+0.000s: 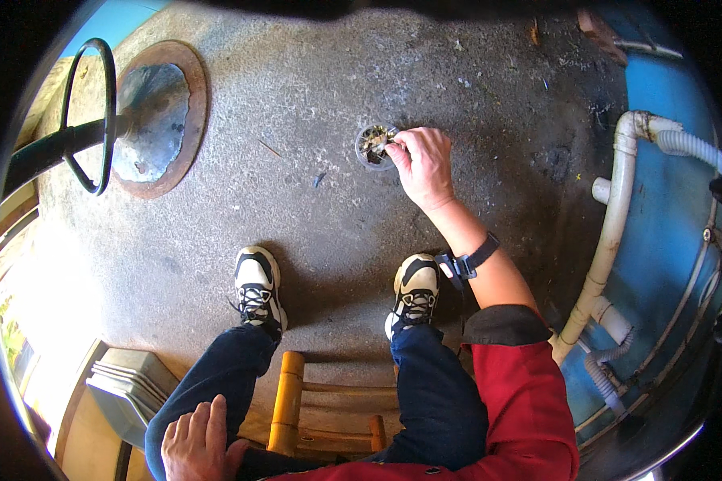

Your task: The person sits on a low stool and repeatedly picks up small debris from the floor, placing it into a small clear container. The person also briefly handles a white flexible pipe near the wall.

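Observation:
A small round clear container (373, 157) with dry plant bits or debris in it stands on the concrete floor (337, 216). My right hand (424, 162) reaches over the container's right edge, thumb and fingertips pinched together at its contents; whether something is between them is hidden. A dark strap with a buckle (466, 264) is round the right forearm. My left hand (198, 442) rests on my left thigh, palm down, with nothing visible in it. My two white and black sneakers (257, 282) are flat on the floor, well below the container in the picture.
At the left stands a round metal base (156, 120) with a black pole and ring. Stacked grey plastic bins (132, 385) are at the lower left. A bamboo frame (287, 403) lies between my legs. White drain pipes (617, 198) run along the blue wall (656, 240) at the right.

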`<state>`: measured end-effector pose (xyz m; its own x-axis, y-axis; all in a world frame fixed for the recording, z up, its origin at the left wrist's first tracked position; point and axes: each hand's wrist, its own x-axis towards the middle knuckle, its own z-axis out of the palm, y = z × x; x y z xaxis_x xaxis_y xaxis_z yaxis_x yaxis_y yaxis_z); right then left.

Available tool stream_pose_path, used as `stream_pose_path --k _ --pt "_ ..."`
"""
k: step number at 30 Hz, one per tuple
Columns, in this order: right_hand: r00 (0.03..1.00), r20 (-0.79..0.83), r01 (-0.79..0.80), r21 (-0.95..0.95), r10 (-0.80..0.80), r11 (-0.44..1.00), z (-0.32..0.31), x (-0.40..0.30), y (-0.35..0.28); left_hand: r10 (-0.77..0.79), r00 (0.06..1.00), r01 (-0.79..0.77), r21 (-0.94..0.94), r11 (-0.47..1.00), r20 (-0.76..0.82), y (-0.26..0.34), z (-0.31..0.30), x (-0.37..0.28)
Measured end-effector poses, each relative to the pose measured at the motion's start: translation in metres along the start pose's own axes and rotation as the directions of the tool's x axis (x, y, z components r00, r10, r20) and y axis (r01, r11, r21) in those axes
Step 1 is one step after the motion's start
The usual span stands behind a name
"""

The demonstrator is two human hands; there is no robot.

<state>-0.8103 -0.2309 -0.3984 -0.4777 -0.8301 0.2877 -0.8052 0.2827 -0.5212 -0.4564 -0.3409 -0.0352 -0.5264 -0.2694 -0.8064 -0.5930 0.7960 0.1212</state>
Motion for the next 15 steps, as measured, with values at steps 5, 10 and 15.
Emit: stream_pose_path --k 5,10,15 --pt "0.973 -0.004 -0.231 0.019 0.231 0.973 0.012 -0.011 0.002 -0.001 1.0 0.0 0.008 1.0 0.004 -0.004 0.003 0.0" --pt "0.803 0.269 -0.58 0.144 0.532 0.802 0.024 -0.012 0.004 -0.003 1.0 0.003 0.007 1.0 0.006 -0.006 0.004 -0.002" --pt "0.775 0.211 -0.626 0.129 0.595 0.769 0.021 0.009 0.013 -0.018 0.999 0.017 0.024 1.0 0.04 -0.008 0.005 -0.003"
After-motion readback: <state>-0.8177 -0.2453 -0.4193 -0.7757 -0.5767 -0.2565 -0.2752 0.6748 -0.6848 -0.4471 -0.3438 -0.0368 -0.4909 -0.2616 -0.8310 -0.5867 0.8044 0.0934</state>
